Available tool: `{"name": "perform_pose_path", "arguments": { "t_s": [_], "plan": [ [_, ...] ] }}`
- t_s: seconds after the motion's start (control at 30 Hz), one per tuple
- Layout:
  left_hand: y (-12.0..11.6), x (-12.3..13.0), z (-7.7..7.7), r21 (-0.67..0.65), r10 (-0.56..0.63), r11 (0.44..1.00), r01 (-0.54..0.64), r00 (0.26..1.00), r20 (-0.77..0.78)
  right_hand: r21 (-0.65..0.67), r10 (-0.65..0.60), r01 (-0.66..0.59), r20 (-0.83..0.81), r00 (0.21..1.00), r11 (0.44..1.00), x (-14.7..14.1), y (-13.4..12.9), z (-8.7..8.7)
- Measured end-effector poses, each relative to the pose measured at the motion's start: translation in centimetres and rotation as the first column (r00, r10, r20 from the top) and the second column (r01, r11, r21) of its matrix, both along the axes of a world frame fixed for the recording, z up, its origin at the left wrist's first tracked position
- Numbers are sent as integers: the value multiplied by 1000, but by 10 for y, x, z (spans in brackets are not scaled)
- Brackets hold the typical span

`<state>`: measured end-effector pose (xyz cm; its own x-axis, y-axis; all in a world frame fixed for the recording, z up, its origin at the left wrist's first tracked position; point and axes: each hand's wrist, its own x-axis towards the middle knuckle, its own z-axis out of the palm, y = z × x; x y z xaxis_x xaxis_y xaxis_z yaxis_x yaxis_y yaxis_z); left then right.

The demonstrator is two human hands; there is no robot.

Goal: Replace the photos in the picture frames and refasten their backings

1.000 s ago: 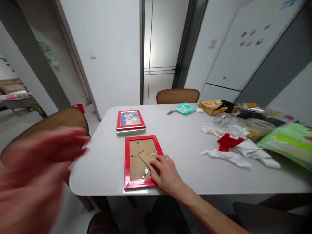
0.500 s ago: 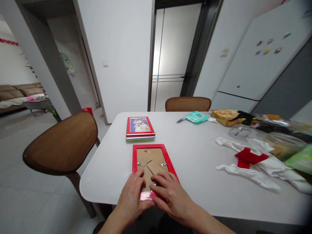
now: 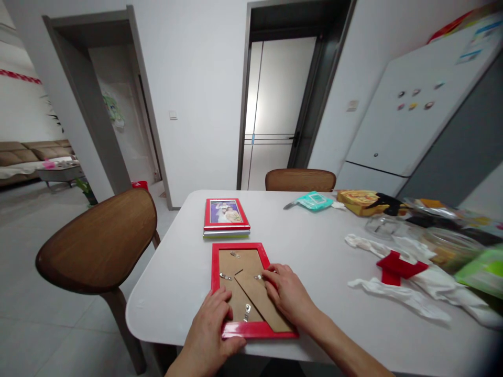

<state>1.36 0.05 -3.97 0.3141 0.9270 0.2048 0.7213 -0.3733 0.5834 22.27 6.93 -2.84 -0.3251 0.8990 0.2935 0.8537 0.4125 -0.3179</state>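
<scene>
A red picture frame (image 3: pixel 217 262) lies face down near the table's front edge, its brown backing board (image 3: pixel 236 298) showing. Small metal clips sit along the backing, and a stand leg (image 3: pixel 261 303) slants across to the lower right corner. My left hand (image 3: pixel 210 324) grips the lower left corner, thumb along the bottom edge. Over the right side is my right hand (image 3: pixel 288 293), fingers curled and fingertips at the right metal clip (image 3: pixel 258 277). Beyond the frame, another red frame with a photo (image 3: pixel 226 212) rests face up on a stack.
On the table's right lie white cloths (image 3: pixel 401 298), a red piece (image 3: pixel 401 266), clear containers (image 3: pixel 448 246) and a yellow box (image 3: pixel 356 201). A teal packet (image 3: pixel 314 201) is toward the back. Wooden chairs stand at the left (image 3: pixel 102 241) and far side (image 3: pixel 301 180).
My right hand has moved from the bottom clip up and right to the right-hand clip, uncovering the bottom clip and stand leg. My left hand stays at the lower left corner. The view tilts up slightly.
</scene>
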Motion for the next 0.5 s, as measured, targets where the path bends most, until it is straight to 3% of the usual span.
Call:
{"name": "perform_pose_path", "arguments": {
  "t_s": [0.13,0.33,0.5],
  "plan": [
    [3,1,-3,-19,0,1000,-1,1000,-31,-13,-23,23,30,999,1000,-3,12,-4],
    [1,2,-4,6,24,1000,-24,999,-48,-45,76,-75,21,997,996,-1,2,-4],
    [3,0,-4,83,6,997,2,995,-97,7,90,-90,6,996,996,0,4,-3]
  ]
}}
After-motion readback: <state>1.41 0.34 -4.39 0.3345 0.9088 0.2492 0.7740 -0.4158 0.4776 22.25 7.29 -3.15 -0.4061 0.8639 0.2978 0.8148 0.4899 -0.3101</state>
